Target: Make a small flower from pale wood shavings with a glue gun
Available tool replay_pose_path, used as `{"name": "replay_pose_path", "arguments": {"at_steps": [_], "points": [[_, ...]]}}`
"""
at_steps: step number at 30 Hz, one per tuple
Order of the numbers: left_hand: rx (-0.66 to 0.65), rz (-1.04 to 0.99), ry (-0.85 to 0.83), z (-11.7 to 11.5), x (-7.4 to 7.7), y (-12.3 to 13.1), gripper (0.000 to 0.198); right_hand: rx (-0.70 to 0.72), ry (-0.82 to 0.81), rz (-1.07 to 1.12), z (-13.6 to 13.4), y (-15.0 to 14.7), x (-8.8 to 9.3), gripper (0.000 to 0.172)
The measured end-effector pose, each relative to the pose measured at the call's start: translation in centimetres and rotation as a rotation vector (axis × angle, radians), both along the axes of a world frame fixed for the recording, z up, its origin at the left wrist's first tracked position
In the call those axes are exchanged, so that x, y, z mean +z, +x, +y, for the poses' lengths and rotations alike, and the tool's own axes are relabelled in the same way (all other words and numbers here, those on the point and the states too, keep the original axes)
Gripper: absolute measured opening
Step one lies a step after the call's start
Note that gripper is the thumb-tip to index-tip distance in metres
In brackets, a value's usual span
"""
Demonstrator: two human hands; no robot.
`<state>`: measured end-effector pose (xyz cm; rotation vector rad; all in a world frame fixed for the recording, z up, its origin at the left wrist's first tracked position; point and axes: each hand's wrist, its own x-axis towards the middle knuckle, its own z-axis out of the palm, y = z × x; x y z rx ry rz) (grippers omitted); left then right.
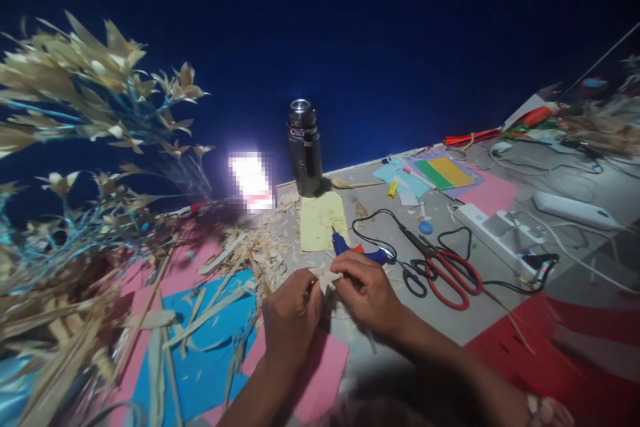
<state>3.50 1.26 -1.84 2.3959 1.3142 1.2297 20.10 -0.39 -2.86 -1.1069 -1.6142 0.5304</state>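
Between my two hands is a small pale flower (326, 277) with pointed petals, like the dried-husk flowers at the left. My left hand (293, 310) pinches its left side with thumb and fingers. On the other side, my right hand (367, 293) grips a petal between thumb and fingertips. Just beyond my right hand lies a blue glue gun (345, 247), its nozzle over a yellow sheet (313, 227). Red-handled scissors (453, 273) and a smaller black-handled pair (415, 278) rest to the right. The flower's underside is hidden by my fingers.
A dark flask (306, 153) stands behind the yellow sheet. Dried-husk flowers on blue stems (150, 103) rise at the left, above husk strips and a blue sheet (200, 340). A white power strip (495, 240) with cables lies right, near coloured papers (450, 172) and red sheets (540, 340).
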Motion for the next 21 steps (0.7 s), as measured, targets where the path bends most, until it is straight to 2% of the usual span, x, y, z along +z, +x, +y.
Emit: {"name": "replay_pose_path", "arguments": {"at_steps": [8,14,18,21], "points": [[0.03,-0.117,-0.022,0.0,0.3,0.5,0.019,0.015,-0.09,0.089,-0.3,0.6,1.5,0.016],[-0.01,-0.217,-0.241,-0.2,0.5,0.5,0.014,-0.019,-0.134,0.093,-0.5,0.6,2.5,0.019],[-0.015,-0.258,-0.341,-0.4,0.6,0.5,0.015,-0.05,-0.194,0.062,-0.5,0.4,2.8,0.013],[-0.01,-0.299,-0.402,-0.4,0.4,0.7,0.012,-0.064,-0.226,0.046,-0.4,0.3,2.7,0.014]]}}
